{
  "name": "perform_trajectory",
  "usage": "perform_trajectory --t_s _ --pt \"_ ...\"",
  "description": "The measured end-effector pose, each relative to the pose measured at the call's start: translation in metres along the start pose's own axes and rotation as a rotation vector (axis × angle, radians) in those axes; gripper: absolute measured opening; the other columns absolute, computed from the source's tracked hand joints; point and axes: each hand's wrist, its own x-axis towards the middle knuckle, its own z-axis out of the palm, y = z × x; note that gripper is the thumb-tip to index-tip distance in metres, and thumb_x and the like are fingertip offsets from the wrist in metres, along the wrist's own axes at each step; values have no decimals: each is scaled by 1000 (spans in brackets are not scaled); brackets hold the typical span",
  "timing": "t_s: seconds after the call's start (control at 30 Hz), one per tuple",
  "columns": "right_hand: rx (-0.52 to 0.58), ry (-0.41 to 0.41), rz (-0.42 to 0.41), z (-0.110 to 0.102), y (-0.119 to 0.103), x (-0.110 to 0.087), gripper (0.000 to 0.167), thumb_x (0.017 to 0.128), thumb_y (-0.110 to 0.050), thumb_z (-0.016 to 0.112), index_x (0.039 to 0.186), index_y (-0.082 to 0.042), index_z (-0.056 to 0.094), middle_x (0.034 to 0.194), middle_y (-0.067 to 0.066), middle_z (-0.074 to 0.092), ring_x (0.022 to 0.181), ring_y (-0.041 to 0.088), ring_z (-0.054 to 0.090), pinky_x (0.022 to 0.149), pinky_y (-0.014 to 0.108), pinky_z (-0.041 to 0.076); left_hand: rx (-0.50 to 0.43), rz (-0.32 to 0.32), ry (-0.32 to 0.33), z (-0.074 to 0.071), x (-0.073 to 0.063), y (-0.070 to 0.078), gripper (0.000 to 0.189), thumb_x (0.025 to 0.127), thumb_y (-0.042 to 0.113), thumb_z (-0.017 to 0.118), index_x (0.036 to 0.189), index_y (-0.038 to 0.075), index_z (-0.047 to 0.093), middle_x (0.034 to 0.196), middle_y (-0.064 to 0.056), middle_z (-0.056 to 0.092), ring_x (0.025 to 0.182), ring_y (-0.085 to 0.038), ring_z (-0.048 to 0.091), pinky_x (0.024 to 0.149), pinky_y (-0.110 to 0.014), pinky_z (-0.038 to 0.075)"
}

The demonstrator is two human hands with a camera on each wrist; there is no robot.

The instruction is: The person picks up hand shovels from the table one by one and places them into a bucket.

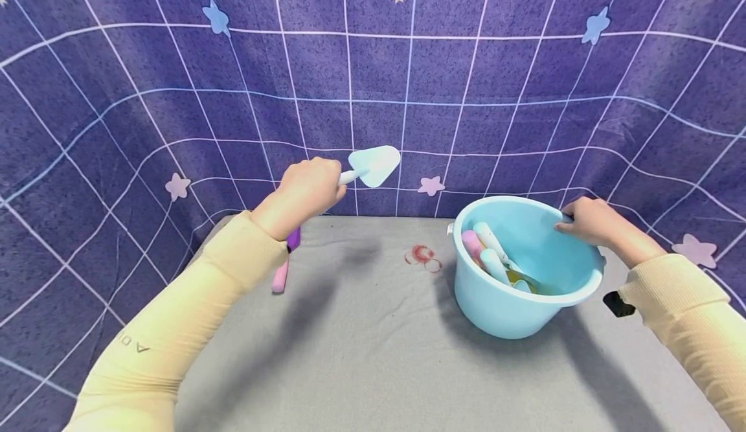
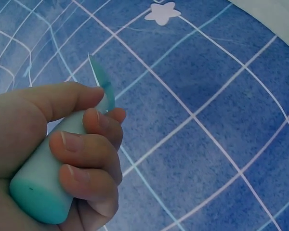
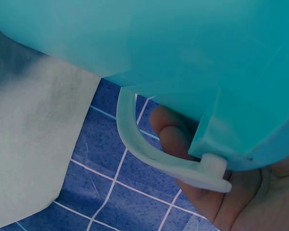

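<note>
My left hand [image 1: 309, 186] is raised over the back of the table and grips a small pale blue trowel [image 1: 379, 163] by its handle, the blade pointing right. In the left wrist view the fingers curl round the thick whitish handle [image 2: 43, 168], which has a teal end. On the right, a light blue bucket [image 1: 495, 312] leans toward me, and my right hand [image 1: 597, 225] grips its far right rim. Inside it lie several tools, with a pink handle [image 1: 473, 245] and whitish handles [image 1: 495, 267] showing. The right wrist view shows the bucket's curved white carrying handle [image 3: 139, 144] beside my fingers.
A tool with a pink handle [image 1: 280, 278] and a purple head [image 1: 294, 238] lies on the left of the grey-covered table [image 1: 373, 367], partly behind my left forearm. Reddish ring marks [image 1: 422, 256] show mid-table. A purple gridded curtain [image 1: 373, 69] surrounds the back and sides.
</note>
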Motion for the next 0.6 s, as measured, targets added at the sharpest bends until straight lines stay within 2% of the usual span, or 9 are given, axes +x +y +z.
perform_trajectory --t_s 0.3,0.6 --pt "-11 1 -18 0 0 -1 30 86 -18 64 63 -8 48 56 -1 43 54 16 43 52 29 34 -1 65 -33 2 18 20 19 90 25 56 86 7 61 75 -7 59 66 -27 58 58 -45 50" --pt "2 6 -19 0 -3 -2 32 85 -17 64 61 -11 43 56 -2 39 53 15 41 52 28 33 -4 151 -38 7 29 43 20 91 30 58 87 10 63 75 -4 60 67 -25 58 60 -44 51"
